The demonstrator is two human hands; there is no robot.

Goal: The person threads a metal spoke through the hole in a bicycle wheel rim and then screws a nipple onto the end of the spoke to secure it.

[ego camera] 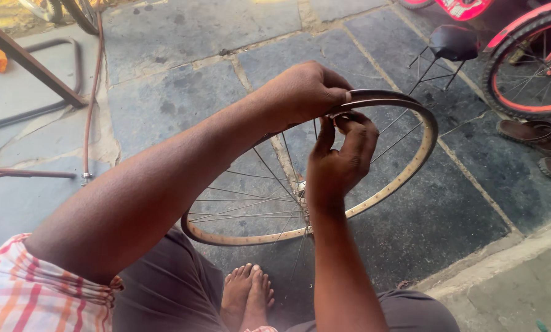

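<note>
Bicycle wheel rim (404,175), bare of tyre, spokes in place, held tilted over the lap above a stone-slab floor (183,92).

Far left: metal frame bars (35,67) and a thin hose (92,92) lying on the slabs. Lower left: checked sleeve (35,295) at the shoulder.

Left hand (306,92): closed over the top of the rim from outside, fingers curled down, thumb pressed against the rim edge. Grip firm on the rim.

Right hand (340,157): raised from below inside the wheel, just under the left hand, fingertips (349,120) pinching at the inner side of the rim near the top. Too small to tell whether anything besides the rim is pinched.

Hub (300,184) partly hidden behind the right wrist. Bare feet (247,295) together on the floor below the lower rim arc.

Right of the rim: small black saddle on wire legs (452,43) standing on the floor, well apart. Upper right: red bicycle wheel with tyre (521,67). Right edge: pair of brown sandals (537,138) on the slabs.
</note>
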